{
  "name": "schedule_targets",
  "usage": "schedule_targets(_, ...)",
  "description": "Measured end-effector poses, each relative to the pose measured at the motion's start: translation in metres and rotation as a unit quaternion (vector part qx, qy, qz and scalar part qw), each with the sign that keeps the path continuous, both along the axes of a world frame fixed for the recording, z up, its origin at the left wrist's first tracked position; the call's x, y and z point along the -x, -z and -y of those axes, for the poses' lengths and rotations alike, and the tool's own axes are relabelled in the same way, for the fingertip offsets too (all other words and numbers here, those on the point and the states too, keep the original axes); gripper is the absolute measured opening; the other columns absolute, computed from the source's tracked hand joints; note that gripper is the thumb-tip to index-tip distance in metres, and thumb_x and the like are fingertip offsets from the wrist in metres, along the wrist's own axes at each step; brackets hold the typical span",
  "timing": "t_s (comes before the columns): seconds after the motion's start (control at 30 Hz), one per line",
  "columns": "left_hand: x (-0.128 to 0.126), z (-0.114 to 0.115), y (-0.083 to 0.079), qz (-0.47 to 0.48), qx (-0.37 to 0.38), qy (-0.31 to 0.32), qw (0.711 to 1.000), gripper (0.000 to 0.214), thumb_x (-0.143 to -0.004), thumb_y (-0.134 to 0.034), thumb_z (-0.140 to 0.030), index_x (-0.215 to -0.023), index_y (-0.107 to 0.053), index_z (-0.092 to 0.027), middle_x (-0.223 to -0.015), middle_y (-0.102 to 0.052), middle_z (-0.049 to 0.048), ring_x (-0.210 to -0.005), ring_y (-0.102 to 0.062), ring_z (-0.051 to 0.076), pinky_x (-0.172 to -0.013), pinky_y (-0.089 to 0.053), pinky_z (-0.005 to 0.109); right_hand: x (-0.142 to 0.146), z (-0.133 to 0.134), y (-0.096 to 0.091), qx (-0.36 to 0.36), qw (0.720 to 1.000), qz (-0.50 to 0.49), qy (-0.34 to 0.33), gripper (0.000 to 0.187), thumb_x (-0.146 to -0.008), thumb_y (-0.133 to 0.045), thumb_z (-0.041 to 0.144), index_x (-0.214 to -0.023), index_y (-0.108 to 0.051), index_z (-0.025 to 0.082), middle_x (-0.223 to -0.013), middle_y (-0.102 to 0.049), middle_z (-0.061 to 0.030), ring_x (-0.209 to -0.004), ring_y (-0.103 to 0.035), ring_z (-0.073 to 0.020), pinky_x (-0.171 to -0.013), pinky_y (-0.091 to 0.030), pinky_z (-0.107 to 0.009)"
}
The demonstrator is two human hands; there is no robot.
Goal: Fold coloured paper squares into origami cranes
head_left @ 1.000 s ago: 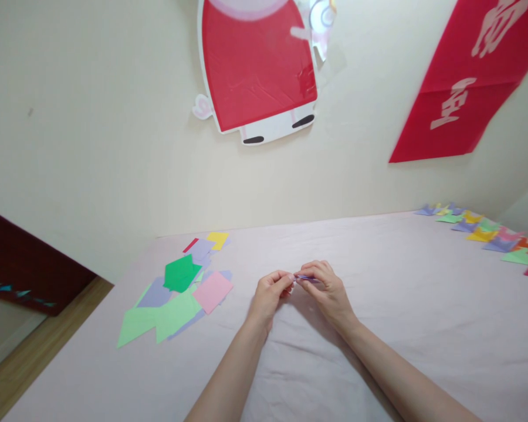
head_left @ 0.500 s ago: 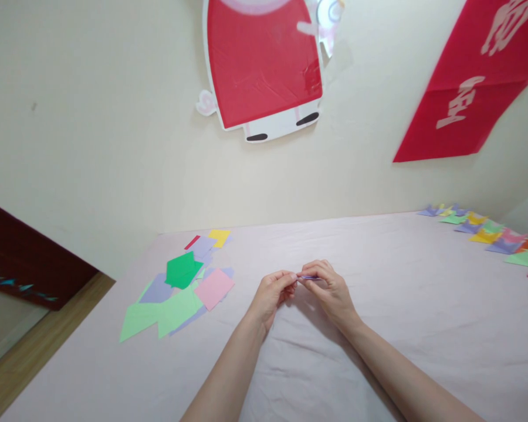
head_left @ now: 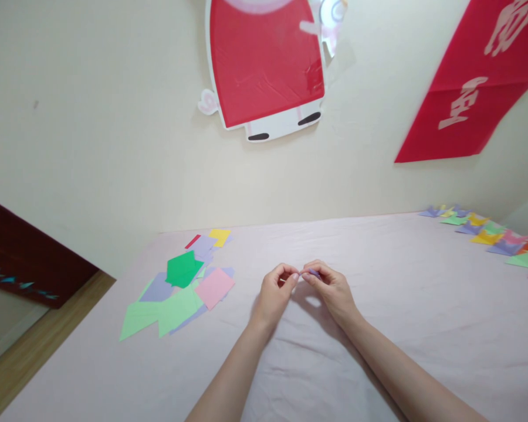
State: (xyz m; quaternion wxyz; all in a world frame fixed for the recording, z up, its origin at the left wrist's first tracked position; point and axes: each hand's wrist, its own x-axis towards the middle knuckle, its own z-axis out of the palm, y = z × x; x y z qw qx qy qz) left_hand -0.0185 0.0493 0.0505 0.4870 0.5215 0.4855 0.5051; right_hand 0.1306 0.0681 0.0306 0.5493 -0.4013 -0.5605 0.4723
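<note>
My left hand (head_left: 275, 293) and my right hand (head_left: 330, 287) meet at the middle of a pale pink cloth-covered surface (head_left: 378, 328), fingertips pinched together. Between them sits a small folded purple paper piece (head_left: 313, 273), mostly hidden by my right fingers. Both hands are closed on it, a little above the cloth.
A loose pile of coloured paper sheets (head_left: 180, 290) in green, pink, purple and yellow lies to the left. A row of folded paper figures (head_left: 488, 231) runs along the far right edge. The wall behind carries a red cartoon cut-out (head_left: 266, 64) and a red banner (head_left: 470, 88). Wooden floor (head_left: 26, 363) shows at the lower left.
My hands have drawn closer, fingers curling more tightly round the purple paper, so less of it shows. The view has shifted slightly.
</note>
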Motion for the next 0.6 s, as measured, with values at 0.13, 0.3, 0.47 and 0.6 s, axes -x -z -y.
schedule_targets(0.13, -0.003, 0.007, -0.003, -0.218, -0.169, -0.075, 0.958, 0.006, -0.083, -0.058, -0.017, -0.086, -0.062, -0.02, -0.084, -0.062, 0.0012, -0.078, -0.055, 0.016, -0.073, -0.042, 0.028, 0.001, 0.0, -0.001, 0.039, 0.999, -0.034, 0.003, 0.021, -0.071, -0.075, 0.04, -0.071, -0.07, 0.02, -0.076, -0.063, -0.0024, -0.075, -0.054, -0.0187, -0.07, -0.041, -0.03)
schedule_targets(0.3, -0.006, 0.009, -0.002, -0.28, -0.209, -0.089, 0.933, 0.008, -0.086, -0.06, -0.016, -0.08, -0.06, -0.021, -0.08, -0.062, 0.0003, -0.077, -0.056, 0.016, -0.072, -0.042, 0.028, 0.004, 0.001, -0.003, 0.065, 0.995, -0.07, -0.005, 0.019, -0.069, -0.077, 0.038, -0.071, -0.07, 0.021, -0.074, -0.061, -0.0004, -0.074, -0.052, -0.0178, -0.07, -0.04, -0.03)
schedule_targets(0.47, -0.01, 0.009, -0.001, -0.261, -0.206, -0.104, 0.937, 0.009, -0.086, -0.059, -0.014, -0.079, -0.061, -0.02, -0.08, -0.063, 0.0, -0.076, -0.056, 0.016, -0.072, -0.042, 0.027, 0.005, 0.002, -0.002, 0.077, 0.994, -0.08, -0.013, 0.018, -0.069, -0.077, 0.037, -0.07, -0.069, 0.021, -0.073, -0.06, 0.0005, -0.073, -0.051, -0.0169, -0.07, -0.038, -0.029)
schedule_targets(0.6, -0.015, 0.009, 0.001, -0.213, -0.173, -0.113, 0.955, 0.009, -0.085, -0.059, -0.015, -0.078, -0.061, -0.02, -0.078, -0.062, -0.0004, -0.075, -0.056, 0.015, -0.072, -0.042, 0.026, 0.006, 0.002, -0.001, 0.092, 0.992, -0.09, -0.019, 0.02, -0.069, -0.077, 0.038, -0.072, -0.068, 0.02, -0.071, -0.059, 0.0012, -0.071, -0.049, -0.0162, -0.068, -0.037, -0.028)
